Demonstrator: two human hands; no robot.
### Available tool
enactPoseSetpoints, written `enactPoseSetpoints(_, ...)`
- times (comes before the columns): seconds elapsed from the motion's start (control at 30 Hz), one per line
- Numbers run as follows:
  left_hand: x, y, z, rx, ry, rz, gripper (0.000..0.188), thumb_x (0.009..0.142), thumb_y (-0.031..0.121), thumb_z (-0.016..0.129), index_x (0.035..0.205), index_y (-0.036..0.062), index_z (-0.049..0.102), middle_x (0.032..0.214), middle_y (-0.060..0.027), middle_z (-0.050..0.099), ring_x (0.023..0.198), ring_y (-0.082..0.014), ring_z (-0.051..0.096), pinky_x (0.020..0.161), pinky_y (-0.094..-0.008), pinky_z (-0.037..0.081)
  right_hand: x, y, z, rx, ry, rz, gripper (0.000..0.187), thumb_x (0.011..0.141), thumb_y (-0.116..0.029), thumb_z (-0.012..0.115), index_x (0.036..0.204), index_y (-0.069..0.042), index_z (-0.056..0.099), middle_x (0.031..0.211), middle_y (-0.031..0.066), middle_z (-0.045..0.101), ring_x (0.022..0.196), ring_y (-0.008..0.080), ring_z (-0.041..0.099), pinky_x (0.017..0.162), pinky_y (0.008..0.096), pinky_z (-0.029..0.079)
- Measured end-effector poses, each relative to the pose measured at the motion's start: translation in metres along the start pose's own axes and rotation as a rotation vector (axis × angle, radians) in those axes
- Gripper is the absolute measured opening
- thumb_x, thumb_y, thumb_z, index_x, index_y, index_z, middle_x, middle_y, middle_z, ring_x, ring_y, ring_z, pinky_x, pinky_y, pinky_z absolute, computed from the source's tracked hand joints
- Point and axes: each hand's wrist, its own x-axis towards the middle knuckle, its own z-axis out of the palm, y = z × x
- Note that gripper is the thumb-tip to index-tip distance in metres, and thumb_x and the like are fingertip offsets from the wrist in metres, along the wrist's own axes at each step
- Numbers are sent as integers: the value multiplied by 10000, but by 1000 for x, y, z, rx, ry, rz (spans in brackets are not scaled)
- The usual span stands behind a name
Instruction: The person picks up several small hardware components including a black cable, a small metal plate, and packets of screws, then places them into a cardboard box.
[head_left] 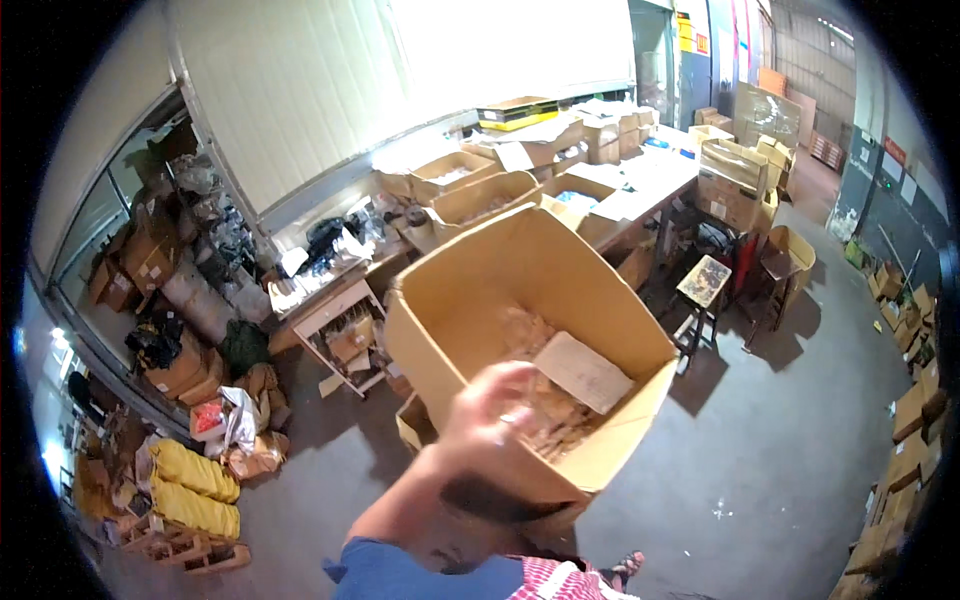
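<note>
A large brown cardboard box (540,260) fills the middle of the view, tilted with its open top toward me. Small brownish pieces, too blurred to name, lie in its bottom, along with a flat pale rectangular block or small carton (583,372). My left hand (490,405) hangs over the near rim of the box, its fingers loosely bent and apart, somewhat smeared, with nothing visible between them. The left forearm comes up from a blue sleeve (430,572). My right hand does not show; what holds up the box is hidden.
Behind the box, a long workbench (665,180) bears several open cartons. A worn stool (703,282) and a chair (780,262) stand to the right. Yellow sacks (195,487) lie on a wooden pallet (205,552) at lower left. Cartons (908,410) line the right wall.
</note>
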Motion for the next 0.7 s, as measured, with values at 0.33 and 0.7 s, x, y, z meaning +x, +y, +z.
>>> enactPoseSetpoints(0.33, 48, 47, 93, -48, 336, -188, 501, 851, 81, 675, 1340, 41, 574, 1303, -69, 608, 1224, -196, 561, 1041, -333, 438, 279, -8, -186, 389, 92, -189, 272, 841, -49, 498, 1064, 5, 644, 744, 127, 607, 566, 240, 603, 495, 387, 504)
enactPoseSetpoints(0.7, 272, -6, 110, 33, 343, -245, 694, 930, 152, 696, 1531, 78, 357, 1465, -170, 450, 1292, -257, 503, 1060, -368, 446, 452, -229, -202, 333, -116, -303, 434, 807, -16, 658, 1232, -7, 567, 1004, 154, 655, 692, 223, 662, 591, 369, 568)
